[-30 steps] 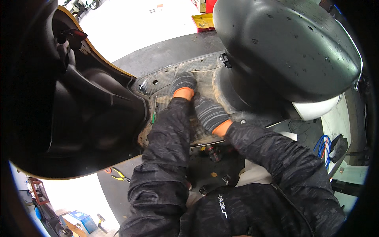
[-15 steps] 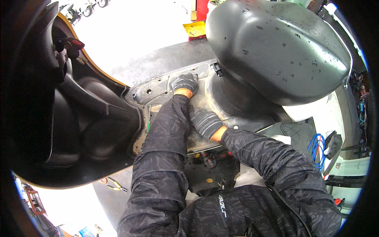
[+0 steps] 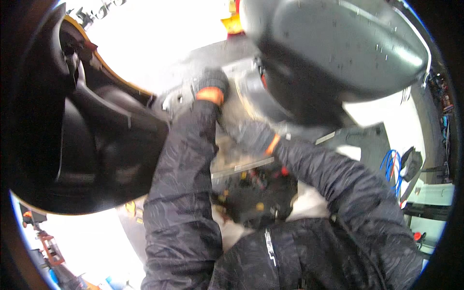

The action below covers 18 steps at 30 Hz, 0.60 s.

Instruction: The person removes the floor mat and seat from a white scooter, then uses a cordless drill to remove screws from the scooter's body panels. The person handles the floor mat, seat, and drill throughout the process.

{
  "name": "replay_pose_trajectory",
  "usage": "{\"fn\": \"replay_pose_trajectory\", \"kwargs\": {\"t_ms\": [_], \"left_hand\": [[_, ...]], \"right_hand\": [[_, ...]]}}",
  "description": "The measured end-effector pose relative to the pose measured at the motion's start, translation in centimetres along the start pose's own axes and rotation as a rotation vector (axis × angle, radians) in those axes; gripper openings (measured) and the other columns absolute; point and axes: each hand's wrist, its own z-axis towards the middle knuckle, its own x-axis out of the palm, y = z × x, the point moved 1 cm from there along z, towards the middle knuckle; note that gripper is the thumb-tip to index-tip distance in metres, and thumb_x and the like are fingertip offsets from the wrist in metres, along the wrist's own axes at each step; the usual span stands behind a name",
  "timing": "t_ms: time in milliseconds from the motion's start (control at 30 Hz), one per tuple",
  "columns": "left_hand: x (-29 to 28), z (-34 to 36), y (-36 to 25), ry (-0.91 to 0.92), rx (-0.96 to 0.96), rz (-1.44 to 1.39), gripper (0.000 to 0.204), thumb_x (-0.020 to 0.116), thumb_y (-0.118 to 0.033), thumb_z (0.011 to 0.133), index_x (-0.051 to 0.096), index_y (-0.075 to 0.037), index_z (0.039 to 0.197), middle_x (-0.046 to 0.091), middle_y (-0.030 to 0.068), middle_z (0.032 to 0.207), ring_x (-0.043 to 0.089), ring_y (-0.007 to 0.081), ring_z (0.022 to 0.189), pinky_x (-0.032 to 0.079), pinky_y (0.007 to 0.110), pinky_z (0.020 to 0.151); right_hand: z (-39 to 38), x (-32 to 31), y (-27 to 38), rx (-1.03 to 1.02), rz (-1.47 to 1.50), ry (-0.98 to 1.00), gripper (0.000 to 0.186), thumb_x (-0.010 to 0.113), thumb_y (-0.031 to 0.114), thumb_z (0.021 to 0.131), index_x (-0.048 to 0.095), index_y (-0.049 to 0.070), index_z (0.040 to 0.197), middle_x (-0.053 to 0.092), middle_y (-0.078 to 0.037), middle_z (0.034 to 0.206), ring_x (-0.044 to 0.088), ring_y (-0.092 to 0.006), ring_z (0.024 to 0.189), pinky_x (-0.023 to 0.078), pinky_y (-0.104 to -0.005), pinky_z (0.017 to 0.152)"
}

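1. Both hands are gloved in dark grey with orange cuffs and are held apart from each other, the left hand farther out and the right hand nearer the body.
2. Beneath and between them, a worn, dirt-stained floorboard is seen, set between a black moulded panel at left and a large dark rounded shell at right.
3. By the left hand, the far part of the floorboard is covered; its fingers are blurred, and whether anything is gripped cannot be told.
4. By the right hand, the near right part of the floorboard is partly hidden; its grip cannot be told either, nor can firm contact be confirmed.
5. Both forearms are clothed in black patterned sleeves, stretched forward from the lower edge.
6. Below the floorboard's near edge, small blurred items are scattered on a dark surface.
7. At far right, a blue coiled hose is placed beside a black crumpled item; beyond the floorboard, a yellow tray is partly shown.
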Motion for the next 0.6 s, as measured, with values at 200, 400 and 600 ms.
{"fn": "replay_pose_trajectory", "kwargs": {"t_ms": [200,400,600], "left_hand": [[-6.0,-7.2,3.6,0.117,-0.302,-0.204,0.055,0.041,-0.045,0.103,0.073,-0.003,0.115,0.068,0.0254,0.125,0.062,0.0413,0.122,0.047,0.048,0.107],[-6.0,-16.3,3.6,-0.013,-0.295,-0.270,0.062,0.054,-0.057,0.098,0.074,0.002,0.096,0.071,0.0274,0.100,0.068,0.0444,0.099,0.052,0.050,0.090],[-7.3,-23.0,2.0,-0.191,-0.262,-0.405,0.047,0.061,-0.046,0.100,0.070,0.000,0.090,0.068,0.0260,0.085,0.066,0.0460,0.083,0.050,0.051,0.075]], "right_hand": [[-1.1,-3.5,7.3,-0.091,-0.030,-0.196,0.057,0.052,0.014,0.093,0.047,0.002,0.148,0.068,-0.012,0.085,0.070,-0.0284,0.071,0.056,-0.0417,0.061],[-7.9,-4.3,11.1,-0.224,0.064,-0.055,0.043,0.056,0.029,0.092,0.065,0.008,0.129,0.071,-0.013,0.102,0.071,-0.0273,0.091,0.055,-0.0442,0.079],[-12.8,-8.1,7.0,0.262,0.252,0.266,0.049,0.062,0.044,0.095,0.068,0.002,0.119,0.070,-0.021,0.111,0.069,-0.0367,0.101,0.055,-0.0473,0.086]]}}
